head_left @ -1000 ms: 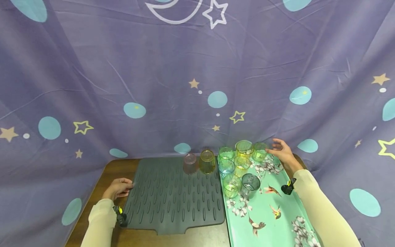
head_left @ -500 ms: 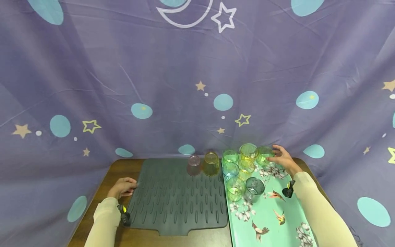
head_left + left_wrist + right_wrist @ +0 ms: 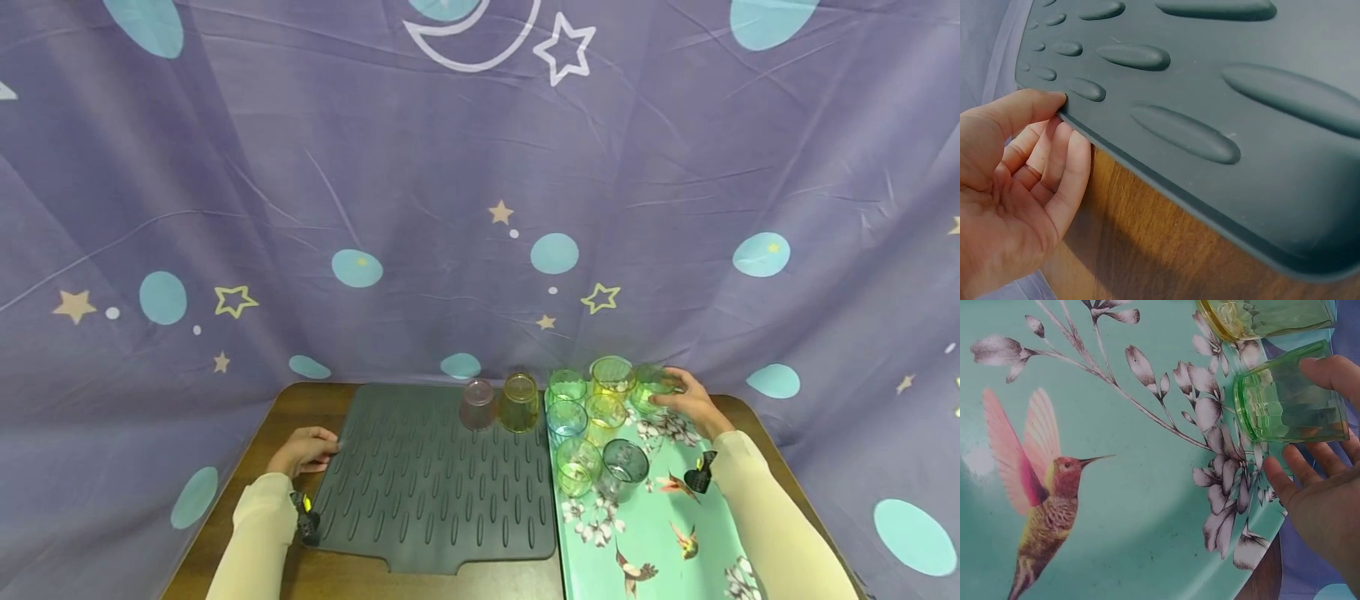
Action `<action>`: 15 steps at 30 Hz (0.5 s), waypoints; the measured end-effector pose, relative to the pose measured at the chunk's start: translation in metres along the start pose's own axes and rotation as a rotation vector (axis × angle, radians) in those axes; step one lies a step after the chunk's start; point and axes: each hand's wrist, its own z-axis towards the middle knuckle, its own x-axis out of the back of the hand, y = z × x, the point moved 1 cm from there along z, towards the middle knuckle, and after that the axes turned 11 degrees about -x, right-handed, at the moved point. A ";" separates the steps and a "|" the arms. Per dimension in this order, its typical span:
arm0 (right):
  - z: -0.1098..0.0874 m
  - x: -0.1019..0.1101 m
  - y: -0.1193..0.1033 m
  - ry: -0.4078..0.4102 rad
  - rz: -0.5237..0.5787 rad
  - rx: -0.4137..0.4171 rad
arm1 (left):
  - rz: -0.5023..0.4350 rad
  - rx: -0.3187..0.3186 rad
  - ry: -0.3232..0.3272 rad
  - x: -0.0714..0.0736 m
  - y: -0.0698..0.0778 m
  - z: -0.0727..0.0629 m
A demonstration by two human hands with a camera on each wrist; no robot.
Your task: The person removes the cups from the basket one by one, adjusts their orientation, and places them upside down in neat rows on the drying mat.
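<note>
My left hand (image 3: pixel 306 452) pinches the left edge of a dark grey ridged drying mat (image 3: pixel 427 492); in the left wrist view the thumb lies on top, with the fingers (image 3: pixel 1075 159) at the edge below. At the back of a mint-green tray (image 3: pixel 652 529) my right hand (image 3: pixel 688 402) holds a clear green glass (image 3: pixel 1269 403) by its side. Its thumb (image 3: pixel 1332 372) is on the near wall and the other fingers reach around the opposite side. The glass stands mouth up. Immediately left of it is a larger yellow glass (image 3: pixel 613 379).
Other upright glasses crowd the tray's back left, including a blue one (image 3: pixel 567 419), a light green one (image 3: pixel 577 468) and a dark grey one (image 3: pixel 624 468). On the mat's back right, a pink glass (image 3: pixel 477 405) and an amber glass (image 3: pixel 519 403) stand upside down. A purple curtain (image 3: pixel 420 200) hangs behind.
My right hand has come in from the right of the green glass and now has its fingers around it. The left hand stays at the mat's edge. The head view has shifted slightly.
</note>
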 end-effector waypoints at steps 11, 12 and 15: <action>-0.007 0.000 0.000 -0.021 0.021 0.035 | -0.004 0.012 -0.015 0.000 0.004 -0.001; -0.007 0.000 0.000 -0.028 0.025 0.043 | -0.004 0.010 -0.016 0.000 0.005 -0.002; -0.009 -0.001 0.001 -0.038 0.023 0.058 | -0.007 0.017 -0.009 0.000 0.006 -0.002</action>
